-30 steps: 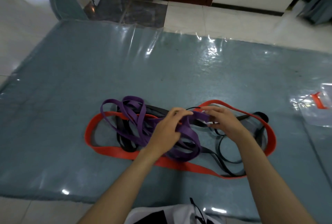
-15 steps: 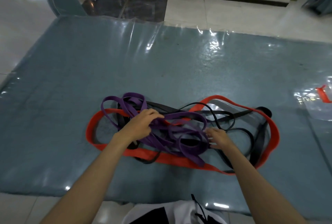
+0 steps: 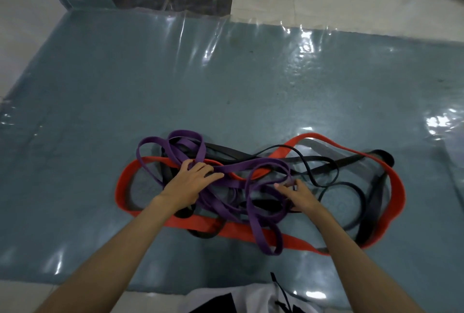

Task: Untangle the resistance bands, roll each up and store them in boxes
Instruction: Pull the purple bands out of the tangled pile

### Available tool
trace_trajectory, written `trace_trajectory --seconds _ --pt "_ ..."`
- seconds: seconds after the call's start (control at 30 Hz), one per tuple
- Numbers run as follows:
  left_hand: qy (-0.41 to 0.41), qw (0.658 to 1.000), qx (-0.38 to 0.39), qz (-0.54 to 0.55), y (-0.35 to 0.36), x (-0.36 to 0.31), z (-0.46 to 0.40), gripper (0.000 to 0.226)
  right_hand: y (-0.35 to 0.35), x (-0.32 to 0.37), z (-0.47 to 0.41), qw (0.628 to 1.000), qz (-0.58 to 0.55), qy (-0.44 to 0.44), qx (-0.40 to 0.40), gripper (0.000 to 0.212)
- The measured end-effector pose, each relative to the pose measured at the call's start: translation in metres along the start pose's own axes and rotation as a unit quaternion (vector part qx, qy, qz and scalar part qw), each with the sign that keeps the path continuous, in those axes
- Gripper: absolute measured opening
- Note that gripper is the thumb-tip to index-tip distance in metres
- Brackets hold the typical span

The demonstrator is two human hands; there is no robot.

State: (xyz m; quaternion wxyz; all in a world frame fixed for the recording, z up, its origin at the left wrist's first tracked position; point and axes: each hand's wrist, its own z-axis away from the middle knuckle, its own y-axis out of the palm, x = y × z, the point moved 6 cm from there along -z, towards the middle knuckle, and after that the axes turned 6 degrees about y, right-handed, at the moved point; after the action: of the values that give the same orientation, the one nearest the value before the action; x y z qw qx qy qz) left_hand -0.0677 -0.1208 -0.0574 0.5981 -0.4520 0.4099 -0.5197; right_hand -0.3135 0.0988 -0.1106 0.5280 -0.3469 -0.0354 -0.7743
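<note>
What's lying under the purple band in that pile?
The purple band crosses over the red band and black bands on the mat. The left hand covers part of the tangle.
</note>
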Motion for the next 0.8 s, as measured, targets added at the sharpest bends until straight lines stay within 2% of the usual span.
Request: trace_trajectory --seconds 0.1,0.2,0.27,0.4,0.53,0.67,0.8 --pt "-0.018 1.000 -0.014 0.005 -0.002 0.005 -0.009 0.106 -0.003 -0.009 -0.012 1.000 -0.008 0.003 -0.013 0.042" --pt "-0.036 0.999 -0.016 0.022 -0.004 0.008 -0.015 0.117 -0.005 -0.012 -0.016 0.998 -0.060 0.004 -0.023 0.044" --pt "-0.032 0.999 -0.014 0.024 -0.003 0.008 -0.017 0.117 -0.005 -0.010 -0.015 0.995 -0.096 0.006 -0.014 0.049" --pt "-0.020 0.998 -0.040 0.032 -0.001 0.005 -0.016 0.096 0.002 0.003 -0.009 0.991 -0.134 -0.001 0.015 0.060" --pt "-0.004 0.999 -0.021 0.039 0.010 -0.003 -0.011 0.073 0.011 0.011 -0.005 0.980 -0.195 0.030 -0.023 0.062" --pt "0.000 0.997 -0.002 0.073 0.009 -0.002 -0.013 0.065 0.022 0.016 -0.008 0.975 -0.200 0.071 -0.064 0.052" --pt "0.022 0.997 0.037 0.059 0.011 -0.003 -0.019 0.065 0.027 0.017 -0.016 0.976 -0.185 0.081 -0.085 0.034"
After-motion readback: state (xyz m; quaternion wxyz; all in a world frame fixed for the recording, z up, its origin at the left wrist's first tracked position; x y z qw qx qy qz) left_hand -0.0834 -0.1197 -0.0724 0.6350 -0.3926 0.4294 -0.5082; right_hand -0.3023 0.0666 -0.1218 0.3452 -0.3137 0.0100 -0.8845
